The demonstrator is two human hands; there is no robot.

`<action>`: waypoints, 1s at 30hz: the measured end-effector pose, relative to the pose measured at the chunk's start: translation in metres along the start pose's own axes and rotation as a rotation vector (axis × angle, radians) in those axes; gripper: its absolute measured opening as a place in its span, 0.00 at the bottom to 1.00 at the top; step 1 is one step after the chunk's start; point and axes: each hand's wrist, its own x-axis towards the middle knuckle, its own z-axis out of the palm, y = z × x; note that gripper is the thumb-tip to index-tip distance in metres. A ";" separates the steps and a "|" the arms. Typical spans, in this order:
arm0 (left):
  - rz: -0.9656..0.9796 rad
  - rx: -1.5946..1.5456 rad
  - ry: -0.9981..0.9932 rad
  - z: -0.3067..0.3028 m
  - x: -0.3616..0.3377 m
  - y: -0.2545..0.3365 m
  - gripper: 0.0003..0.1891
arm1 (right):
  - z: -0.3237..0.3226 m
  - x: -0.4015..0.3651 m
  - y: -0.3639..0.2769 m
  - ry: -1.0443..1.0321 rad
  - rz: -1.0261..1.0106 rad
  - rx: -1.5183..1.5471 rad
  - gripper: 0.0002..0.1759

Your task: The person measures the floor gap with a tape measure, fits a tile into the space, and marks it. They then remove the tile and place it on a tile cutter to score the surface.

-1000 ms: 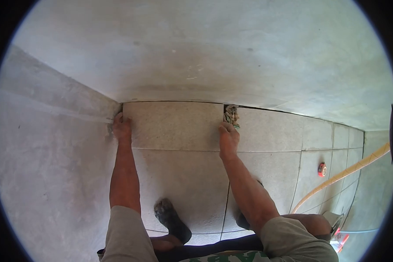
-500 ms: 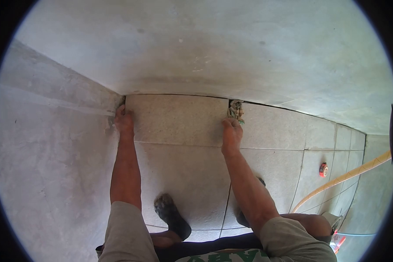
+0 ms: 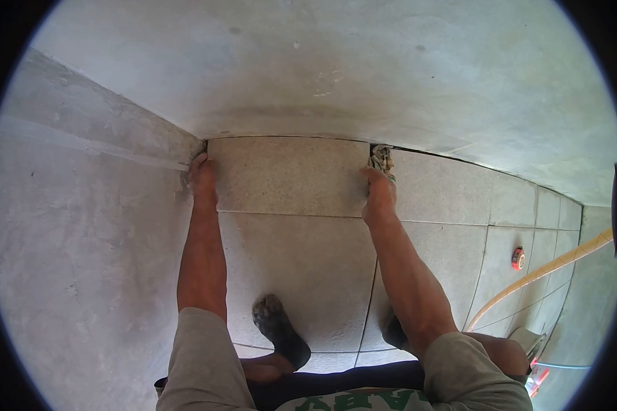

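Observation:
A rectangular beige-grey floor tile (image 3: 288, 175) lies against the far wall, near the left corner. My left hand (image 3: 202, 179) is at its left edge, in the narrow gap beside the left wall, with fingers bent and fingertips partly hidden. At the opposite edge, my right hand (image 3: 379, 190) has its thumb toward the tile and its fingers curled down into the gap between tiles. A crumpled, dirty rag-like bundle (image 3: 382, 157) sits in that gap just beyond my right fingers.
More laid tiles (image 3: 445, 181) run to the right. A red tape measure (image 3: 518, 258) lies on them, near a curved tan hose (image 3: 541, 275). Bare plastered walls (image 3: 89, 226) close in on the left and ahead. My dark-covered foot (image 3: 281, 332) stands on the floor below.
The whole view has shifted slightly, moving the scene right and up. My right hand has moved a little toward the far wall along the tile's edge. My left hand stays at the left edge.

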 end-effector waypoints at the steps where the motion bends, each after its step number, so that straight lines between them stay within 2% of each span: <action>1: -0.008 -0.010 -0.003 -0.002 0.000 0.002 0.20 | 0.001 -0.003 -0.002 -0.007 0.004 0.001 0.25; 4: -0.005 -0.098 -0.002 -0.002 0.017 -0.018 0.18 | 0.002 -0.012 -0.005 0.025 -0.012 -0.144 0.21; 6: -0.020 -0.101 0.025 -0.005 0.014 -0.015 0.17 | -0.007 -0.008 0.003 -0.080 -0.140 -0.299 0.20; 10: -0.072 -0.153 0.037 0.000 0.000 0.003 0.15 | -0.026 -0.011 0.028 -0.084 -0.293 -0.243 0.19; 12: -0.072 -0.133 0.044 0.000 0.003 0.001 0.14 | -0.024 -0.020 0.030 -0.008 -0.189 -0.439 0.16; 15: -0.074 -0.146 0.075 0.002 0.006 -0.008 0.13 | -0.020 -0.016 0.029 -0.050 -0.211 -0.529 0.16; 19: -0.105 -0.244 0.092 0.006 0.009 -0.011 0.12 | -0.016 -0.020 0.018 -0.049 -0.190 -0.415 0.19; 23: -0.087 -0.146 0.121 0.006 0.008 -0.010 0.11 | -0.013 -0.019 0.020 -0.048 -0.163 -0.450 0.19; 30: -0.016 -0.185 0.094 0.009 0.021 -0.031 0.14 | -0.017 -0.006 0.018 -0.074 -0.158 -0.552 0.18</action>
